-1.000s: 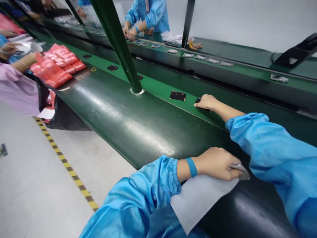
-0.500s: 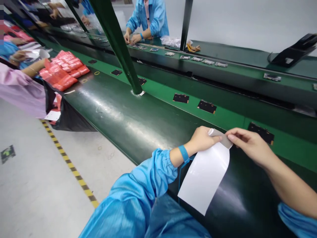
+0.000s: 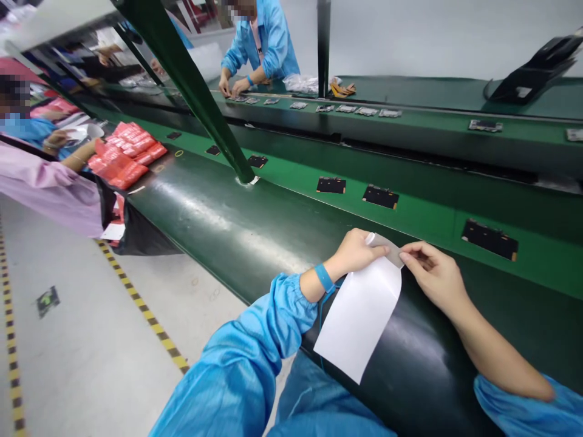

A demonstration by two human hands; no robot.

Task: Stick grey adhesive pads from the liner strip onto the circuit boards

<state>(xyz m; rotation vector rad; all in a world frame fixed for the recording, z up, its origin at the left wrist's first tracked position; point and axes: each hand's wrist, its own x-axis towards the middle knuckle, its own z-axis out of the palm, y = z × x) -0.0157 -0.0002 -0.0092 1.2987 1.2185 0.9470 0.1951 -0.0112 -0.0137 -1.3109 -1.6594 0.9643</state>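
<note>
A white sheet (image 3: 359, 318) with a grey strip (image 3: 386, 244) along its top end hangs over the front of the dark green bench. My left hand (image 3: 357, 252) is closed on the top left of the sheet, its thumb lying across the grey strip. At the strip's right corner, the thumb and fingertips of my right hand (image 3: 430, 273) are pinched together. Beyond my right hand, a black flat circuit board (image 3: 489, 238) lies on the green belt, apart from the fingers.
More black boards (image 3: 380, 196) lie along the green belt (image 3: 428, 212). A slanted green post (image 3: 195, 91) rises from the bench (image 3: 218, 218). Red packets (image 3: 130, 152) are piled at the left beside a person in pink. Across the line, a blue-sleeved person (image 3: 264, 51) handles small parts.
The camera view has shifted slightly. Both hands still grip the sheet and sit a little further left. The nearest black board has moved right relative to my right hand and now shows whole.
</note>
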